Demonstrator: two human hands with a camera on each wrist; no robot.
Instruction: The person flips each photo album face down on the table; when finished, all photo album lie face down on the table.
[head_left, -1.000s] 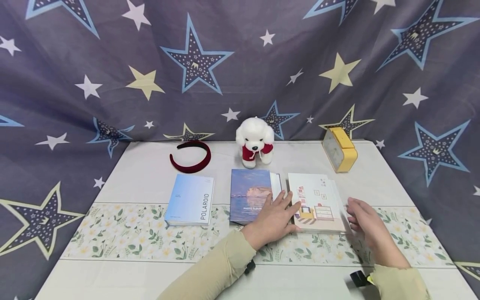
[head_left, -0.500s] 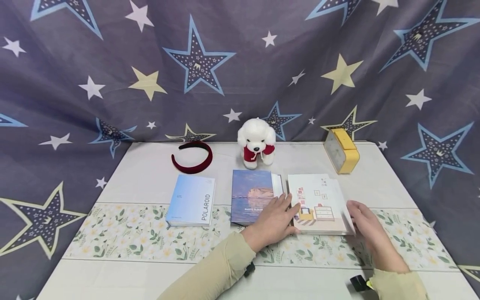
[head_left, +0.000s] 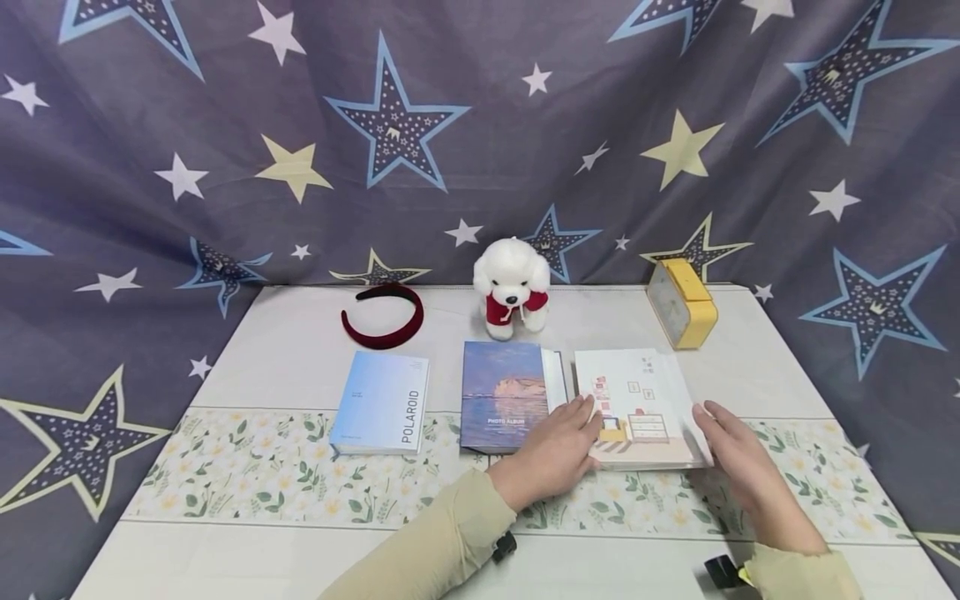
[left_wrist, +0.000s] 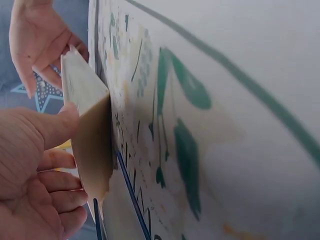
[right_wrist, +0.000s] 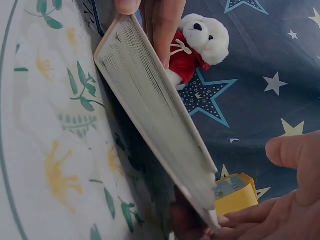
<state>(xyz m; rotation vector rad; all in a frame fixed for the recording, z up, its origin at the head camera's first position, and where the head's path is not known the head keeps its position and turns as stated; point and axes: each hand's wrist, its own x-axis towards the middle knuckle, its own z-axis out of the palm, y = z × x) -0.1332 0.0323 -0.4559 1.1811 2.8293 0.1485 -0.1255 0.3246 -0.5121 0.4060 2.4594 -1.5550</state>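
Observation:
A white photo album [head_left: 637, 383] with a drawn room on its cover lies on the right half of the table, its right side tilted up. My left hand [head_left: 558, 446] grips its spine side, thumb on the lower corner and fingers bent over the cover in the left wrist view. At the opposite edge is my right hand [head_left: 738, 450]; in the right wrist view its fingers [right_wrist: 250, 215] reach under the raised edge while the thumb stands apart. Thick page edges [right_wrist: 155, 100] show between the covers. A blue PHOTO ALBUM book [head_left: 498, 383] lies left of my left hand.
Farther left lies a light blue POLAROID album [head_left: 382, 400]. Along the back are a dark red headband [head_left: 397, 337], a white plush dog [head_left: 512, 275] in a red top, and a yellow clock [head_left: 697, 312]. A starry curtain [head_left: 450, 125] hangs behind the table.
My right hand has come in to the white album's right edge, and that side has risen. My left fingers, spread earlier, have drawn together at the spine side.

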